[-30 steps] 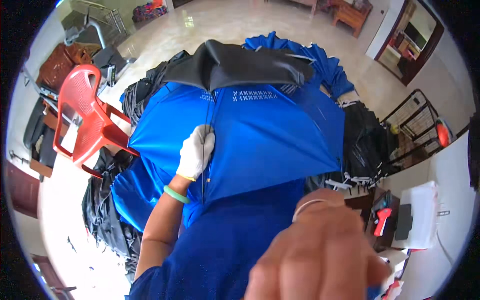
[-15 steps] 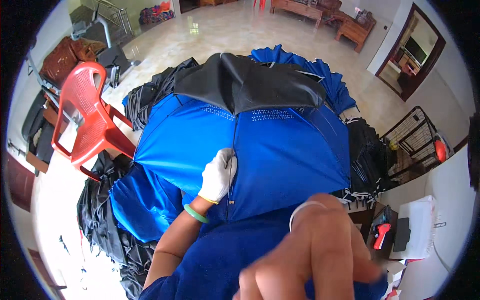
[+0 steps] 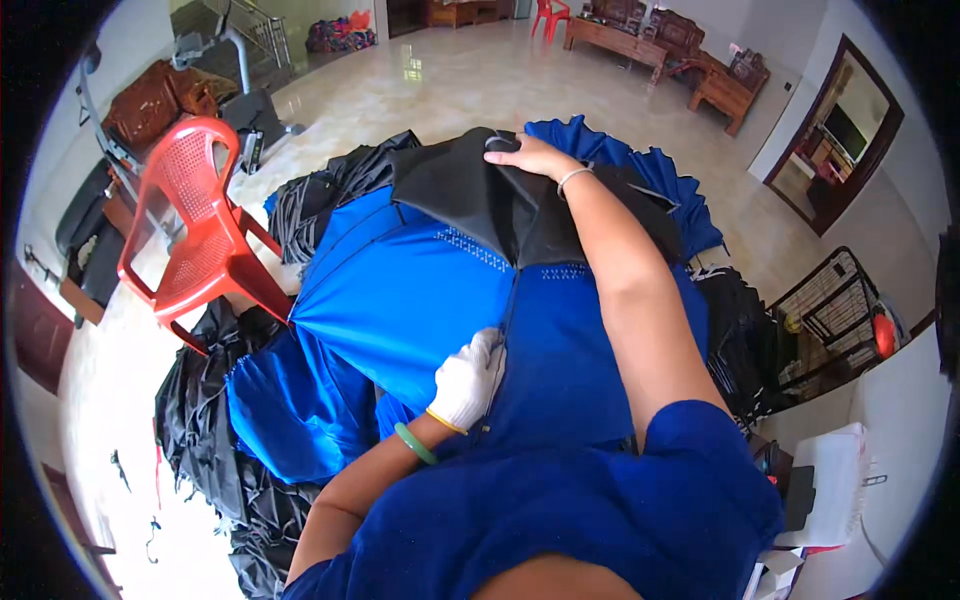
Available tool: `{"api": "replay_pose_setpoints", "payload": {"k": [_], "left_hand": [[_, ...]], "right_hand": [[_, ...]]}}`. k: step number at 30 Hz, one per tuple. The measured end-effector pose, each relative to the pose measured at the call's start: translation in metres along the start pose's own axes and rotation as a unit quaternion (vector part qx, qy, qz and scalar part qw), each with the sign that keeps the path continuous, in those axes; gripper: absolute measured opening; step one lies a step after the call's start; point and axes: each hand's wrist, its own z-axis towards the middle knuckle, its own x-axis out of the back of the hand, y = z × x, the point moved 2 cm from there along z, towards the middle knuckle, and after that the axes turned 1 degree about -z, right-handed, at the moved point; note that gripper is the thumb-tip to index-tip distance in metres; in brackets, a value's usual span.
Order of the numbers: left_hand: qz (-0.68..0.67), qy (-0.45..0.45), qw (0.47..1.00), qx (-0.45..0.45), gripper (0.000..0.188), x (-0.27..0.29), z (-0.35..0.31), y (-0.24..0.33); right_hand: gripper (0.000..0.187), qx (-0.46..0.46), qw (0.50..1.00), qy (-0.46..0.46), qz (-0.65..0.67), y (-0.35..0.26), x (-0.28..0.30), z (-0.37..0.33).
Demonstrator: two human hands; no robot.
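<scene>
A blue umbrella canopy spreads in front of my body, with thin dark ribs and rows of small pale marks. Wrapped in a white knit glove, my left hand is closed on a rib and the fabric along the middle seam, near the canopy's close edge. My bare right hand reaches across to the far side and grips a black fabric panel, thumb on top. That panel lies folded over the blue part. What is under the cloth is hidden.
Piles of black umbrellas and more blue fabric surround the canopy. A red plastic chair stands at left. On the right are a wire cage and a white box. Wooden furniture stands far back.
My right hand has gone from close to the camera out to the far black panel and taken hold of it. My left hand keeps its grip on the rib.
</scene>
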Motion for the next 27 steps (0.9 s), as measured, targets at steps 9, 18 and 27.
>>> {"api": "replay_pose_setpoints", "payload": {"k": [9,18,27], "left_hand": [[-0.07,0.022,0.995,-0.071,0.017,0.03,0.036,0.01],[0.039,-0.076,0.991,-0.101,0.023,0.019,0.086,0.021],[0.035,-0.004,0.99,-0.134,0.024,-0.005,0.079,0.027]], "right_hand": [[0.02,0.296,0.949,0.102,-0.032,-0.165,0.133,-0.156],[0.019,0.149,0.986,0.072,0.002,-0.153,0.059,-0.345],[0.029,-0.206,0.938,-0.042,0.277,-0.109,0.019,-0.352]]}}
